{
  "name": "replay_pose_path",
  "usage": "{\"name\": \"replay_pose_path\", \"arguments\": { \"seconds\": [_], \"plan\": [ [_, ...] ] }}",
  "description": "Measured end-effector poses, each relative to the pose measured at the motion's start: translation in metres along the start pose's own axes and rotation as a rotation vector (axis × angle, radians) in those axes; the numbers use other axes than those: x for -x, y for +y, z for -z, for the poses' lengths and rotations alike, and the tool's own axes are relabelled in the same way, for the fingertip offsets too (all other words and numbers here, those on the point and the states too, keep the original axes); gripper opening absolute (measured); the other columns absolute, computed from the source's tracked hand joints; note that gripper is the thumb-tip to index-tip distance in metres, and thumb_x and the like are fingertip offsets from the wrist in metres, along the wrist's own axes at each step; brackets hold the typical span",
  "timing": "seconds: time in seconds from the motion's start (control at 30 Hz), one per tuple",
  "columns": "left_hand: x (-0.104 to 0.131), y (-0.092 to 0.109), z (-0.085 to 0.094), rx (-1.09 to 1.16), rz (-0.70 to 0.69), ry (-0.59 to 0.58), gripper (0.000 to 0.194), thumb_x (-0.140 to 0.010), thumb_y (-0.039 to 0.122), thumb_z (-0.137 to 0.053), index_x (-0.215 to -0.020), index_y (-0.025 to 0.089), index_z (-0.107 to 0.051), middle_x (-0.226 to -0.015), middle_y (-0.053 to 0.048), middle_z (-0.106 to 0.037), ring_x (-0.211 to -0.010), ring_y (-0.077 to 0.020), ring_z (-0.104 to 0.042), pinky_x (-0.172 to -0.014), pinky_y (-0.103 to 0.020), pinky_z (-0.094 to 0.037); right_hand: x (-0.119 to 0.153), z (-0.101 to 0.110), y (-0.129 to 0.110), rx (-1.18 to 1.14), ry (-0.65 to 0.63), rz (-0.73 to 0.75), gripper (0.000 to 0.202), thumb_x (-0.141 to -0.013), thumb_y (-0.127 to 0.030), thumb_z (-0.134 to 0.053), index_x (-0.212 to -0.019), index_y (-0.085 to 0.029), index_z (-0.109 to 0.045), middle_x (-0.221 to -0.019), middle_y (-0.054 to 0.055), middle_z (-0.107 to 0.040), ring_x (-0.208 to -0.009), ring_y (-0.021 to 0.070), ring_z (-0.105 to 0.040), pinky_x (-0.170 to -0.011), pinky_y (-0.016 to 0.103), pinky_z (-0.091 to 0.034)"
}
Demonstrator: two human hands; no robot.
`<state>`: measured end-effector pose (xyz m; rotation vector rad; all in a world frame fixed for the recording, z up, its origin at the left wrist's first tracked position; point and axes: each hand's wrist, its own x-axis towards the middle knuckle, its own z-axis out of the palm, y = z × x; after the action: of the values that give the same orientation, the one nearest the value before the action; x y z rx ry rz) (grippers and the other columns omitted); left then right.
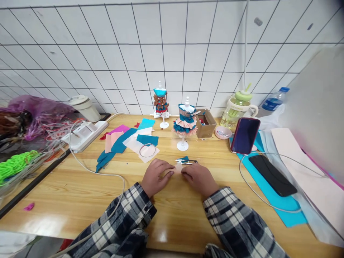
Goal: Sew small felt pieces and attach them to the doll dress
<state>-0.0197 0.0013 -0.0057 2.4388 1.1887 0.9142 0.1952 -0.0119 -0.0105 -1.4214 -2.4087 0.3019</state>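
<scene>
A small piece of pale pink paper (178, 169) spans the gap between my two hands, low over the table. My left hand (157, 177) pinches its left edge between thumb and fingers. On the other side, my right hand (200, 178) has its fingers curled at the paper's right edge. Just beyond lie small thread snips (186, 162) beside a teal scrap (183, 158). Behind them, a miniature dress form (185, 123) wears a ruffled teal and pink dress on a white stand. A second dress form (160, 104) in brown, red and blue stands farther back.
Coloured sheets (115, 145) and a metal ring (147, 150) lie left of centre. A cardboard box (206, 124), pink bowl (223, 132), jug (238, 111) and upright phone (245, 136) stand at the right. A white cable (107, 174) crosses the left side near a power strip (84, 134).
</scene>
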Motion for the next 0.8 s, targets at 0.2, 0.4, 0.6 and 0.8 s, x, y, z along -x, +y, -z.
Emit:
{"name": "replay_pose_path", "arguments": {
  "seconds": [0.2, 0.4, 0.6, 0.8],
  "plan": [
    [-0.002, 0.006, -0.011, -0.064, 0.047, -0.191, 0.054, -0.075, 0.043, -0.066, -0.124, 0.025, -0.053, -0.117, -0.008, -0.059, -0.107, -0.0254, -0.05, -0.092, -0.041, -0.038, -0.001, -0.001, -0.004, 0.045, -0.041, 0.034, 0.015, -0.09, -0.023, -0.049, -0.098, -0.023, -0.061, -0.096, 0.005, -0.066, -0.093, 0.018, -0.053, -0.081, 0.028, -0.039],
    [-0.01, -0.002, -0.017, -0.12, -0.015, -0.257, 0.022, -0.078, 0.036, -0.063, -0.096, 0.025, -0.065, -0.105, -0.005, -0.064, -0.099, -0.0226, -0.053, -0.086, -0.039, -0.037, 0.0, -0.002, 0.005, -0.128, -0.011, 0.04, 0.037, -0.079, -0.013, -0.054, -0.115, -0.022, -0.054, -0.113, 0.004, -0.061, -0.104, 0.0175, -0.052, -0.091, 0.03, -0.038],
    [-0.01, -0.003, -0.008, -0.134, -0.064, -0.237, 0.013, -0.083, 0.025, -0.055, -0.087, 0.025, -0.067, -0.103, -0.003, -0.065, -0.1, -0.0208, -0.053, -0.087, -0.039, -0.032, -0.001, 0.001, 0.015, -0.041, -0.042, 0.002, 0.046, -0.071, -0.003, -0.048, -0.111, -0.023, -0.059, -0.106, 0.004, -0.061, -0.098, 0.0182, -0.05, -0.088, 0.031, -0.038],
    [-0.005, 0.002, 0.001, -0.15, -0.135, -0.348, 0.019, -0.078, 0.031, -0.059, -0.094, 0.027, -0.069, -0.1, -0.003, -0.063, -0.097, -0.0216, -0.052, -0.088, -0.04, -0.03, -0.001, 0.001, 0.01, 0.071, 0.049, -0.047, 0.031, -0.083, -0.012, -0.045, -0.106, -0.022, -0.063, -0.101, 0.006, -0.06, -0.097, 0.0182, -0.049, -0.085, 0.029, -0.038]
  ]
}}
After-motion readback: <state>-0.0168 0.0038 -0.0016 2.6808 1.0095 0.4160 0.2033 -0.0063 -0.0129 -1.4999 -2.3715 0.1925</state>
